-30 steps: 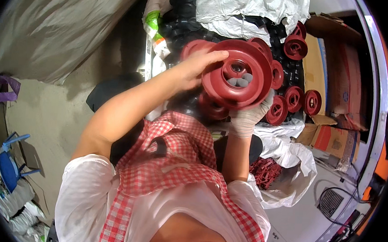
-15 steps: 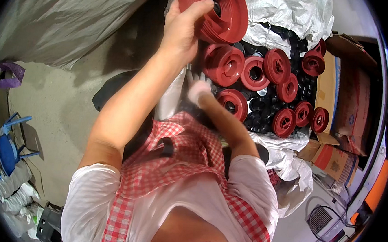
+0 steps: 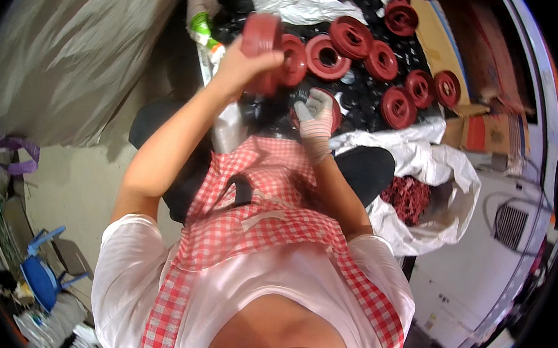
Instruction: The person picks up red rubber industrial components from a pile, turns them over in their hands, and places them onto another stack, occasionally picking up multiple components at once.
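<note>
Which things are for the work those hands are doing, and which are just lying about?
Seem part of the work:
held red piece, in the left hand
other red rings
black pieces, near the gloved right hand

Probably just lying about:
blue seat
purple strap
cardboard box
</note>
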{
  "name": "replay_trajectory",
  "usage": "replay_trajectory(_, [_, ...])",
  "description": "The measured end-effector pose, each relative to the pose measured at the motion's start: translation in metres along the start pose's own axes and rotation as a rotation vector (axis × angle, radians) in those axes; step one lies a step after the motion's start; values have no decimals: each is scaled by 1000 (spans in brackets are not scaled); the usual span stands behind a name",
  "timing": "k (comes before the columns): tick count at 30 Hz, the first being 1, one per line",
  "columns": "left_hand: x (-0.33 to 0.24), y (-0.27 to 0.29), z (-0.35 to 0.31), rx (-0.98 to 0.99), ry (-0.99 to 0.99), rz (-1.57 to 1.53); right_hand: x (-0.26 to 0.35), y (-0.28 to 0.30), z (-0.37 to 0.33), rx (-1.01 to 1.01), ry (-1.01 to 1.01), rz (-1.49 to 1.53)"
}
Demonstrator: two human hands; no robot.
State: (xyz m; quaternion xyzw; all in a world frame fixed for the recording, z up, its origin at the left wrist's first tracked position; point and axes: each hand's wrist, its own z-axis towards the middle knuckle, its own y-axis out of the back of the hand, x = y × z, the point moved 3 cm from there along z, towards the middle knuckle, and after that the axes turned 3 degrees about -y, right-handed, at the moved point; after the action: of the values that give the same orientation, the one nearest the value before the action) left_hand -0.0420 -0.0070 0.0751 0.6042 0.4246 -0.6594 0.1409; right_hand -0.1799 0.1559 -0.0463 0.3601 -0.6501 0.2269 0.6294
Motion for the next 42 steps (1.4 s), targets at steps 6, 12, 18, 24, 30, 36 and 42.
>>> replay_trajectory(6, [35,-45,-39,343,358,-353,83,35,-37,324,-166,1118])
replay_trajectory(12, [45,-72,-80,306,260,-230,59,42,-62,0,46,110])
replay_trajectory(18, [55,-70,-97,298,88,-149,32,55,-58,-98,18,142])
replay_trajectory(24, [47,-68,-122,36,-119,102,83,56,-68,-390,579,-681])
replay_trajectory(30, [61,-69,-134,79,284,-319,80,41,-84,-172,403,-461])
replay_trajectory(36, [43,-68,-109,270,-17,104,66,25,-65,-70,14,118])
replay_trajectory(42, [40,-40,-65,496,10,402,117,20,-54,468,-354,325])
